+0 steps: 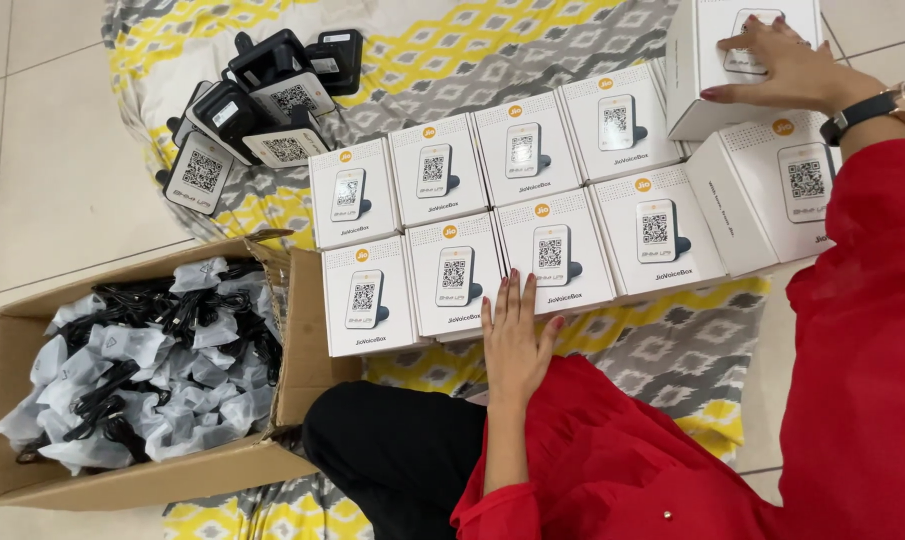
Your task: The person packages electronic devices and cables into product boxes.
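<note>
We see our white boxes [493, 225] packed edge to edge in two rows across the patterned cloth, each lying flat, closed, with a small device pictured on its lid. Toward two o'clock, another white box [723, 60] of the same kind sits raised on the row's end, closed, with its lid facing up.

A person in red sleeves sits on a yellow-and-grey patterned cloth [663, 340] beside two rows of white boxes [503, 225]. The left hand [516, 335] lies flat against the front row's near edge. The right hand [788, 68], a wristwatch [878, 108] on its wrist, rests on a raised white box [708, 60]. A cardboard carton [303, 330] holds bagged black cables [143, 365]. Small black devices [258, 105] lie piled behind.
</note>
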